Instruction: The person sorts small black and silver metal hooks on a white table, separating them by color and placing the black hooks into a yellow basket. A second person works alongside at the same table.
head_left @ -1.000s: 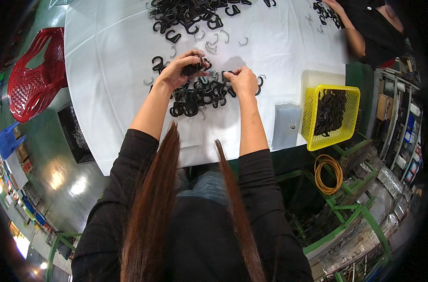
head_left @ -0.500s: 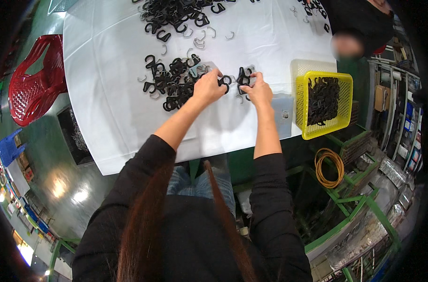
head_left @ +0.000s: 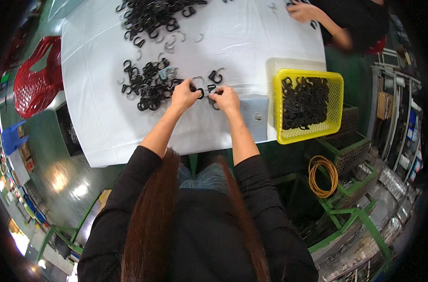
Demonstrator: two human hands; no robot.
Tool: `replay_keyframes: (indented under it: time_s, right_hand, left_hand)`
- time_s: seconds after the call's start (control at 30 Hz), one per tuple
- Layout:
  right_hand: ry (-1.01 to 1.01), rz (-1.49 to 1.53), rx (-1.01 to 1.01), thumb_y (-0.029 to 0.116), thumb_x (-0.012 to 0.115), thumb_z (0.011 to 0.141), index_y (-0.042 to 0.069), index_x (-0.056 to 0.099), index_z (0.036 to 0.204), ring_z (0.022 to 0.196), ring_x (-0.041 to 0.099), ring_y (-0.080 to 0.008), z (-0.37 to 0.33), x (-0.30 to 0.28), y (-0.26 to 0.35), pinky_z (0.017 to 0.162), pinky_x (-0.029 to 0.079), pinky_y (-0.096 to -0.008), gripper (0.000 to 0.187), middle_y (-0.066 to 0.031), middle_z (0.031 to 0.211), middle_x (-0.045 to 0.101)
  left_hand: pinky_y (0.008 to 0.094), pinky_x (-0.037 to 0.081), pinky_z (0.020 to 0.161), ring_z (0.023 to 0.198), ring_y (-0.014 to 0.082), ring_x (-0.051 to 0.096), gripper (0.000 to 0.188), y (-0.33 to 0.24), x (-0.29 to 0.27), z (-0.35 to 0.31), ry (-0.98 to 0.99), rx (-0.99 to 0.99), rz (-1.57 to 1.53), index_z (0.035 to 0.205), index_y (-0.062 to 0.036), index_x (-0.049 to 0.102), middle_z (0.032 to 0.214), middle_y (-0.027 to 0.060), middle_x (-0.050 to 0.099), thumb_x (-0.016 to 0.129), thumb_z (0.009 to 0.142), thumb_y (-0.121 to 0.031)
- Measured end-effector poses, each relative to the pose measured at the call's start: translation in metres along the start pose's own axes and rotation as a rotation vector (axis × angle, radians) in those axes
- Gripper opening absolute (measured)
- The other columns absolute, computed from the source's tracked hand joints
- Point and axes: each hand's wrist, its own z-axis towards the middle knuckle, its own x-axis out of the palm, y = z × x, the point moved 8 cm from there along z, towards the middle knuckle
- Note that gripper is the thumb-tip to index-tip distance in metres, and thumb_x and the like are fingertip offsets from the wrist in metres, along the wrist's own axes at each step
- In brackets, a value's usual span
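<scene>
My left hand (head_left: 184, 96) is closed, thumb and fingers pinching a black hook-shaped plastic piece (head_left: 200, 93) at the right side of a small pile. Close beside it, my right hand (head_left: 228, 99) is closed too, its fingertips on another black piece (head_left: 212, 97); how much of that piece they grip is partly hidden. Just beyond the right fingertips lies a loose black hook (head_left: 215, 76). The small pile of black hooks (head_left: 150, 80) spreads left of my left hand, with thin silvery clips among it.
A yellow basket (head_left: 279, 113) of black pieces stands at the table's right edge, beside a flat grey sheet (head_left: 254, 123). A larger black pile (head_left: 153, 14) lies farther back. Another person's hand (head_left: 304, 11) works at the far right. A red chair (head_left: 37, 84) stands left.
My hands have come closer together. The loose hook beyond my right hand now lies apart from its fingers. The whole view has shifted, and the other person's hand shows more fully.
</scene>
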Motion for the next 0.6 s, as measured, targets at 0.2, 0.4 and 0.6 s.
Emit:
replay_keyframes:
  time_s: [0.2,0.4,0.6]
  right_hand:
    - [-0.177,0.396,-0.087,0.027,0.076,0.069,-0.003,0.067,0.086,0.071,0.065,-0.0189,-0.043,-0.111,-0.063,0.066,0.049,-0.0311,0.035,-0.0130,0.078,0.068]
    - [-0.652,0.152,0.036,0.038,0.075,0.072,-0.002,0.068,0.085,0.070,0.061,-0.0186,-0.059,-0.270,-0.150,0.068,0.048,-0.0312,0.042,-0.0125,0.077,0.067]
    - [-0.920,-0.301,-0.244,0.028,0.069,0.077,0.002,0.052,0.117,0.103,0.049,-0.0343,-0.044,-0.272,-0.071,0.092,0.038,-0.0408,0.051,-0.0182,0.106,0.056]
  left_hand:
    - [0.0268,0.046,0.061,0.067,0.0122,0.058,0.026,-0.107,0.069,-0.024,0.272,0.184,-0.427,0.094,-0.0075,0.064,0.074,0.0069,0.063,0.062,0.071,-0.017]
    - [0.0422,0.038,0.097,0.116,0.0383,0.044,0.066,-0.285,0.140,-0.065,0.229,0.506,-0.353,0.119,-0.0012,0.051,0.120,0.0251,0.050,0.070,0.062,-0.030]
    - [0.0466,0.026,0.105,0.127,0.0382,0.030,0.072,-0.223,0.073,-0.037,-0.157,0.494,-0.275,0.131,-0.0070,0.037,0.133,0.0237,0.035,0.068,0.067,-0.018]
